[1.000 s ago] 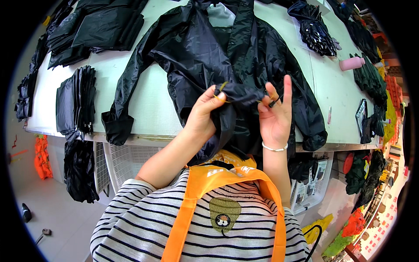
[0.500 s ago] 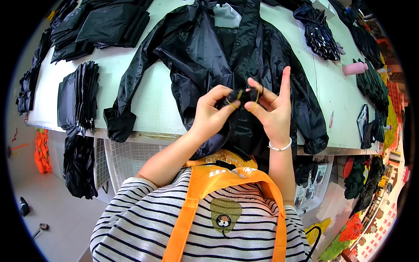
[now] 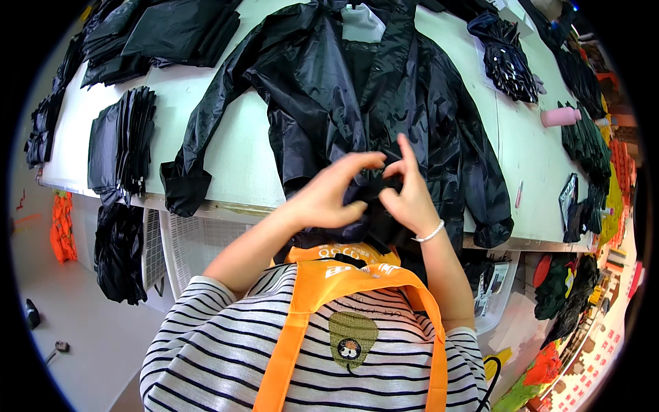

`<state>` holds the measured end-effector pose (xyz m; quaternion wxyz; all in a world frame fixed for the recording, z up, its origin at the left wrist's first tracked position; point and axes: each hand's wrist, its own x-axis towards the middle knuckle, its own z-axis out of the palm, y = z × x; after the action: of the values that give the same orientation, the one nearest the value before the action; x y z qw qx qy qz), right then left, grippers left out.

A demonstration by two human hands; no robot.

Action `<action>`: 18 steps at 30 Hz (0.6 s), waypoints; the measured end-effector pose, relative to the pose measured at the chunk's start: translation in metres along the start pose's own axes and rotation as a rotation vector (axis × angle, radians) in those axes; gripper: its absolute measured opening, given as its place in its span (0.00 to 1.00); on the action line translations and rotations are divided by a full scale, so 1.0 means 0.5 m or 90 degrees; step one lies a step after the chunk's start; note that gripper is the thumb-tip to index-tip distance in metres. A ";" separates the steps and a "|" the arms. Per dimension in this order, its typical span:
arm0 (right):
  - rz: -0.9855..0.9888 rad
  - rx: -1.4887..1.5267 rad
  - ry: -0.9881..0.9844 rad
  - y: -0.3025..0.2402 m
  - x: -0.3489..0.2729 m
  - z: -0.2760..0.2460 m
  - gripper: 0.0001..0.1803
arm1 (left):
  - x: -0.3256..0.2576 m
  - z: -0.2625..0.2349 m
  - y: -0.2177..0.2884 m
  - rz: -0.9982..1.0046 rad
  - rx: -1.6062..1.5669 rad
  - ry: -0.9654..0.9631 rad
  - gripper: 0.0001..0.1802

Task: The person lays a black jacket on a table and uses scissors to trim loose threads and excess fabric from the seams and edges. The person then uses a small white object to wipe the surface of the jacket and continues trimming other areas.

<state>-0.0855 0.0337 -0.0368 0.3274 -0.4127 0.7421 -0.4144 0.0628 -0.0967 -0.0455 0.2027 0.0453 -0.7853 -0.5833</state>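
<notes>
A shiny black jacket lies spread front up on the table, sleeves out to both sides. Above its lower front is my left hand, smeared by motion, its thumb and fingers apart. Close by on the right, my right hand has its index finger stretched out, with a gap between thumb and bent fingers. I see nothing held in either hand. Dark cloth lies behind and between the fingers, and its folds are hard to separate.
Folded black garments sit at the table's left edge, with a larger pile behind. A bundle of dark pieces and a pink thread cone lie to the right. White plastic crates stand below the table edge.
The small black piece with yellow edges no longer shows between my fingers. Both hands have moved down toward me, and the left thumb and fingers have spread apart.
</notes>
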 end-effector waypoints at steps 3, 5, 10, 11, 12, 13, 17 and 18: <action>0.009 0.040 0.198 0.135 0.009 -0.070 0.50 | -0.029 -0.126 -0.093 -0.080 0.262 0.221 0.37; 0.108 -0.109 0.319 0.177 0.010 -0.113 0.55 | -0.044 -0.260 -0.167 -0.126 0.709 0.341 0.42; 0.289 -0.135 0.343 0.288 0.067 -0.121 0.63 | -0.181 -0.504 -0.311 -0.646 0.796 0.391 0.58; 0.305 -0.143 0.335 0.287 0.079 -0.113 0.64 | -0.183 -0.499 -0.325 -0.670 0.642 0.382 0.57; 0.309 -0.152 0.336 0.283 0.094 -0.105 0.65 | -0.186 -0.489 -0.341 -0.687 0.488 0.371 0.55; 0.258 -0.121 0.325 0.273 0.109 -0.088 0.66 | -0.190 -0.451 -0.369 -0.643 0.579 0.337 0.53; 0.173 0.014 0.176 0.180 0.164 0.015 0.68 | -0.069 -0.179 -0.318 -0.559 0.179 0.397 0.46; 0.156 0.067 0.137 0.157 0.173 0.048 0.68 | -0.061 -0.124 -0.329 -0.558 0.069 0.370 0.42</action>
<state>-0.1309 -0.0261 -0.1295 0.3149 -0.2549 0.7950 -0.4515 0.0863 -0.1947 -0.1923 0.1466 0.5396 -0.6332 -0.5351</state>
